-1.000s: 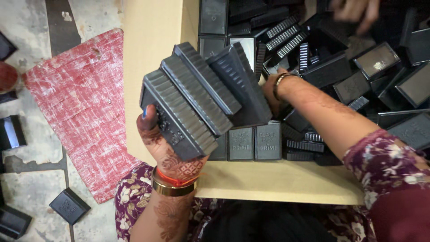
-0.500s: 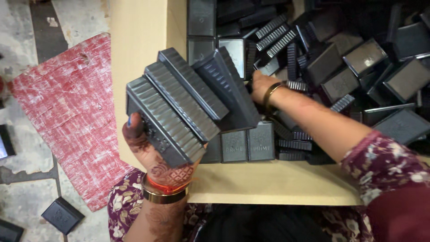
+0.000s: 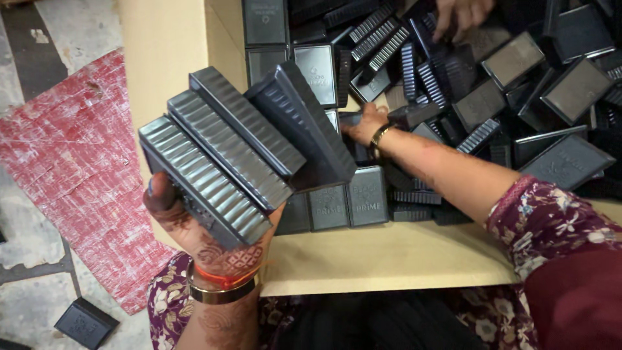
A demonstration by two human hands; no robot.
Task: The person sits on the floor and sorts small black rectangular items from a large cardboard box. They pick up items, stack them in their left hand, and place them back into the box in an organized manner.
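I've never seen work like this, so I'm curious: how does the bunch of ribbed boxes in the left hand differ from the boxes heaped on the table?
The ribbed boxes are stacked side by side and gripped upright in the left hand, off the table; the heaped boxes lie loose and jumbled at all angles. The right hand reaches into that heap. Both are dark grey, flat and rectangular.

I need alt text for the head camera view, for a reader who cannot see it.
The person's left hand holds a fanned stack of ribbed dark grey boxes, while the right hand reaches into a pile of similar boxes on a tan table. Another person's hand shows at the top edge.
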